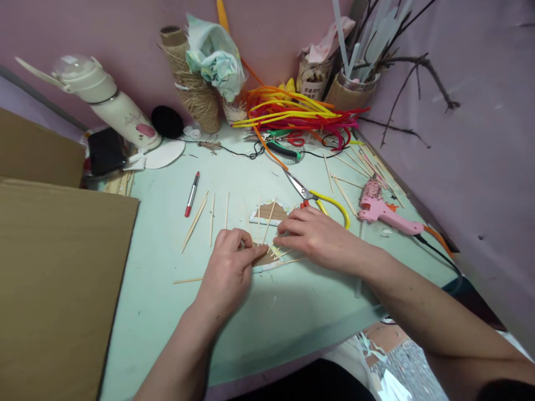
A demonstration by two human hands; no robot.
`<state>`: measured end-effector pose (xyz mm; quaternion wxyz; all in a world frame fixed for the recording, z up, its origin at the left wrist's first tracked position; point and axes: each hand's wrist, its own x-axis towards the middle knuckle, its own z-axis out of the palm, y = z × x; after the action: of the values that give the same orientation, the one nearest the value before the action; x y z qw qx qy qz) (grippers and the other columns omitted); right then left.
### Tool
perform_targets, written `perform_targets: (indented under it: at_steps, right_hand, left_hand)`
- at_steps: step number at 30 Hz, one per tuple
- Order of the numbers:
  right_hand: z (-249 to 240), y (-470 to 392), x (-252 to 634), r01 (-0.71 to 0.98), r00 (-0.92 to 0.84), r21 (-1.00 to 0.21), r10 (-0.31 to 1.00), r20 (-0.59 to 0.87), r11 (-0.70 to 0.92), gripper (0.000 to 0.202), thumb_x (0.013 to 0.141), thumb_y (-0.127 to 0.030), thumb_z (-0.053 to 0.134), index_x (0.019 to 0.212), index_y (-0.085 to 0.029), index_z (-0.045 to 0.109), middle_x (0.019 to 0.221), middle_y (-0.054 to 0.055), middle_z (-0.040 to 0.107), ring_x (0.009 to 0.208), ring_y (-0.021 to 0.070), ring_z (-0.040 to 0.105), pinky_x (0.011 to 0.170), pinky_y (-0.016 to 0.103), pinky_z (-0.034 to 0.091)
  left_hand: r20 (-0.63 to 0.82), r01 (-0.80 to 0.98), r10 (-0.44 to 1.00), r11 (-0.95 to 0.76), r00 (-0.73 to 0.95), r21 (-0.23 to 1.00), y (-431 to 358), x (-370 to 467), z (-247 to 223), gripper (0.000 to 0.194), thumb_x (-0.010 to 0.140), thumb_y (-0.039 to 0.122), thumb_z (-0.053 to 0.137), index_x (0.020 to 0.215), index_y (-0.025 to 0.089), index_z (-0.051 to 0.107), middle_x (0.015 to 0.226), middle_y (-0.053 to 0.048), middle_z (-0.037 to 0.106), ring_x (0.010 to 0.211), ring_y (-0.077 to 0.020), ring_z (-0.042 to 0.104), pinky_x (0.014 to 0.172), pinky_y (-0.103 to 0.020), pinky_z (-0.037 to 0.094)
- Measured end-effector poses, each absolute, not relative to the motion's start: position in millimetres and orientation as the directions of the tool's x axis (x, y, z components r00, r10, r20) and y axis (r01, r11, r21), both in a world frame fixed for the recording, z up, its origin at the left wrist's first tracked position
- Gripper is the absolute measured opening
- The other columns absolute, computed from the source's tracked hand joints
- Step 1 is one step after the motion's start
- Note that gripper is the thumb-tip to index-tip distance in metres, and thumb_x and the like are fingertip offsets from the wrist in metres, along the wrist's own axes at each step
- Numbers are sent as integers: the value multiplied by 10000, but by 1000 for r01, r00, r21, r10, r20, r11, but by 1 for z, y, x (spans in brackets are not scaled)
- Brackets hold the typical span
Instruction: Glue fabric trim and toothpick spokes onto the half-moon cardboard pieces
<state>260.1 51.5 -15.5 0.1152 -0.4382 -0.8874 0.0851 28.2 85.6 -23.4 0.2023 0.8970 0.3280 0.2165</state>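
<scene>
Assembly step: left hand (228,267) pinches cardboard piece (271,214) and thin sticks (267,223); right hand (317,234), at 3 o'clock, fingers flat, pressing sticks. Next probably needs steady alignment.

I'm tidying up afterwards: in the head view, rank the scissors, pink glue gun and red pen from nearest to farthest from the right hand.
From the right hand:
1. Scissors, just behind the hand.
2. Pink glue gun, to its right.
3. Red pen, far left, beyond the left hand.
</scene>
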Motion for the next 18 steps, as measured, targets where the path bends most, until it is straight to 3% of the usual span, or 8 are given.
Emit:
perform_targets:
  at_steps: [18]
  right_hand:
    - [-13,50,258,775,-580,-253,811,77,579,235,984,-199,507,1098,-212,712,1048,80,679,994,231,487,802,371,317]
  left_hand:
    - [232,516,690,-686,686,514,85,28,-23,380,917,30,457,987,244,763,849,-50,547,847,-188,453,702,-319,452]
